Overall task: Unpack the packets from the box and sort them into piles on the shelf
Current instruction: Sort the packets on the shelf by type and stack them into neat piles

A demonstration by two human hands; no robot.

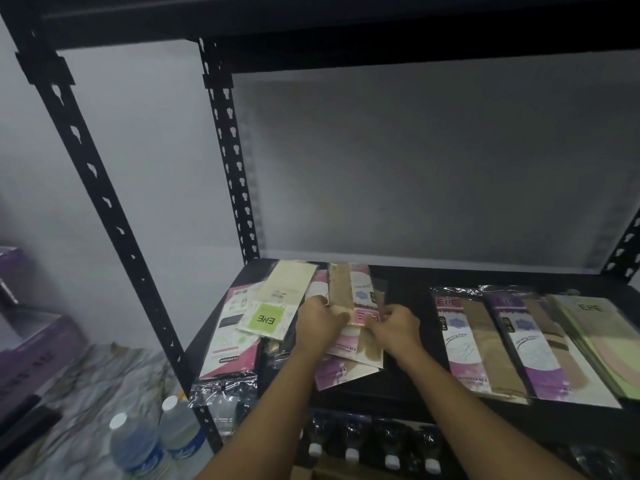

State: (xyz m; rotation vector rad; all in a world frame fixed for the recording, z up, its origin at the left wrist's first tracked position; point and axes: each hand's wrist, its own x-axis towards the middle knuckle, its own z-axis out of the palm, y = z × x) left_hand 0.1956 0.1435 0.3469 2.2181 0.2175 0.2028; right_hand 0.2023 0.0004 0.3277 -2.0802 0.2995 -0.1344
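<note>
Pink packet [356,299] gripped by two hands, left hand [320,322], right hand [396,325].

Dim interior scene with a cool, greyish cast. The pale wall [415,168] above the hands is the brightest area, grading darker toward its upper part, where the overhead shelf board [346,15] is nearly black. A soft shadow follows the upright post [227,150] above and left of the hands. Small glare patches glint on the clear packet wrappers [221,389] below the left hand [320,322]. Wide-angle distortion bows the frame uprights at the edges. Overall focus is soft; print right of the right hand [394,325] is smeared.
</note>
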